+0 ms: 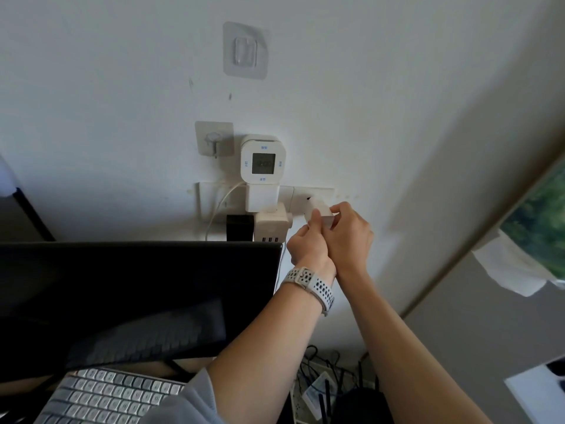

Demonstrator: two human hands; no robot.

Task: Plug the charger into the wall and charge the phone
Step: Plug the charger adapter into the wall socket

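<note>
Head view: both hands raised to the white wall outlet plate (318, 195), left hand (307, 244) with a pale perforated watch band (312, 286) and right hand (347, 237) pinching the small white charger (321, 215) together against the plate's right section. Just left, a white multi-port adapter (271, 224), a black plug (240, 227) and a square white clock (263, 159); below, a dark monitor (137, 289) and white keyboard (104, 396). No phone in view.

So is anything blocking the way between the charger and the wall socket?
Nothing visible blocks it. The white charger, held by both the left hand and right hand, is right at the free socket plate; the adapter cube sits clear to its left.
</note>
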